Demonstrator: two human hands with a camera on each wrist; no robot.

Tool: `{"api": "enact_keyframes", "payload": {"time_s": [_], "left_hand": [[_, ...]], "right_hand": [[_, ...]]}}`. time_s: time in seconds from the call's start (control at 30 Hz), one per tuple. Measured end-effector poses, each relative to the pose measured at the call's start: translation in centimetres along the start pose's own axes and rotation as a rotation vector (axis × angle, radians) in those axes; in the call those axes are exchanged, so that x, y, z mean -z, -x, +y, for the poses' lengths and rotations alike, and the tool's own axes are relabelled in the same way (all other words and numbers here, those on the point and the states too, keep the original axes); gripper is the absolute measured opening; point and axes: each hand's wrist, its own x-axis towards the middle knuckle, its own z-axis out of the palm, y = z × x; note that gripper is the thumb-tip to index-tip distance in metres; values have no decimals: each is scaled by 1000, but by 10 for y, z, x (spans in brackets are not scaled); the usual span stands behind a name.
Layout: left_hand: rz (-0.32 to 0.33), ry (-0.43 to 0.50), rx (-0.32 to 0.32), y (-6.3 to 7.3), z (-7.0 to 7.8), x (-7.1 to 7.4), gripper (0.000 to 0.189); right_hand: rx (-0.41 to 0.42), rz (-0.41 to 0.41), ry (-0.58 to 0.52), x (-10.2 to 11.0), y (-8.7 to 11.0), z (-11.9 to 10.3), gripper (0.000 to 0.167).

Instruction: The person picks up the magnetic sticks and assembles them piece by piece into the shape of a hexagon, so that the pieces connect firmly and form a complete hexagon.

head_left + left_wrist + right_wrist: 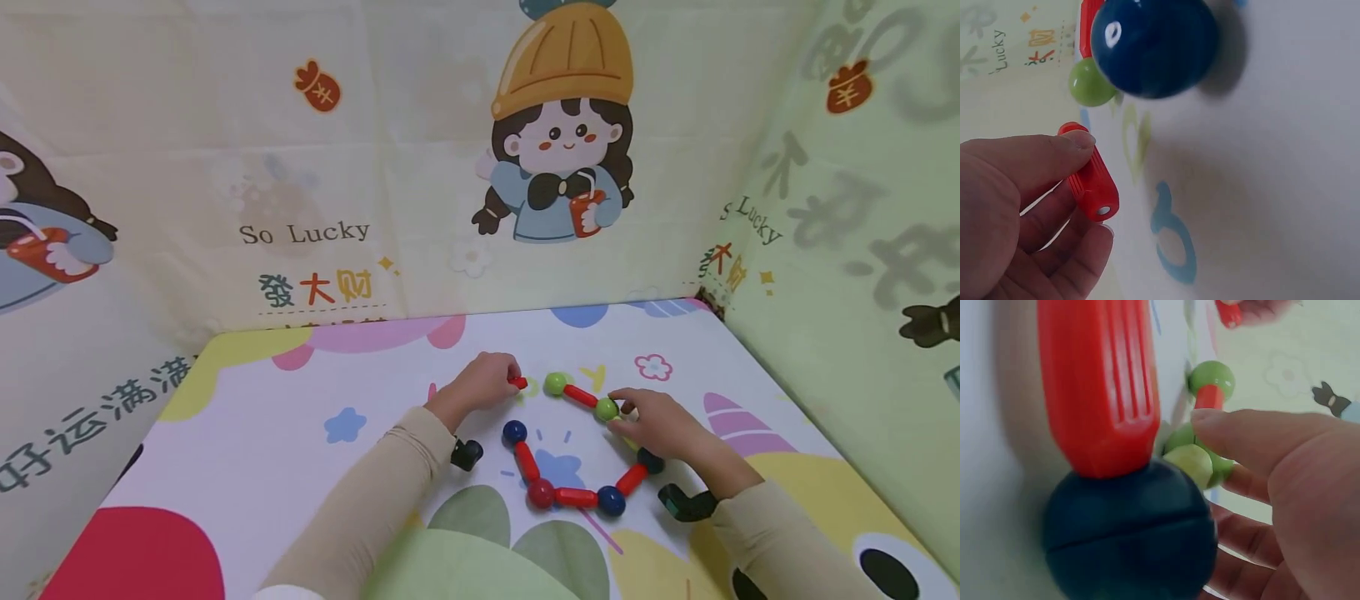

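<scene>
My left hand [486,385] pinches a loose red rod [1097,184] between thumb and fingers, its holed end showing in the left wrist view. At the right, the thumb and fingers of my right hand [660,423] hold a light green ball [607,409] from both sides. A red rod [581,396] links that ball to another green ball [555,383] nearer the left hand. Toward me runs a chain of red rods and balls: a blue ball [514,432], a red ball [540,493], a second blue ball [611,501] and a dark blue ball [1132,534] beside the right hand.
Beneath everything lies a tabletop cover [270,450] with printed shapes. A patterned cloth wall [420,167] stands behind the table, another [862,275] along the right. Black wrist devices sit on both wrists, the right one [686,503] close to the dark blue ball.
</scene>
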Motion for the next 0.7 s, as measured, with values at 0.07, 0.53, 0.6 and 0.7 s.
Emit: {"api": "enact_keyframes", "payload": {"time_s": [0.07,0.53,0.6,0.7], "left_hand": [[-8,5,6,-4,6,-2,21],[9,-37,29,-17,25,-14,19],[13,-45,33,-17,25,-15,19],[8,-35,61,-15,24,-16,18]], "right_hand": [[9,4,26,1,-5,-2,48],[34,5,51,2,-18,-6,34],[50,10,56,1,-18,-6,33],[50,13,48,0,-19,-6,33]]}}
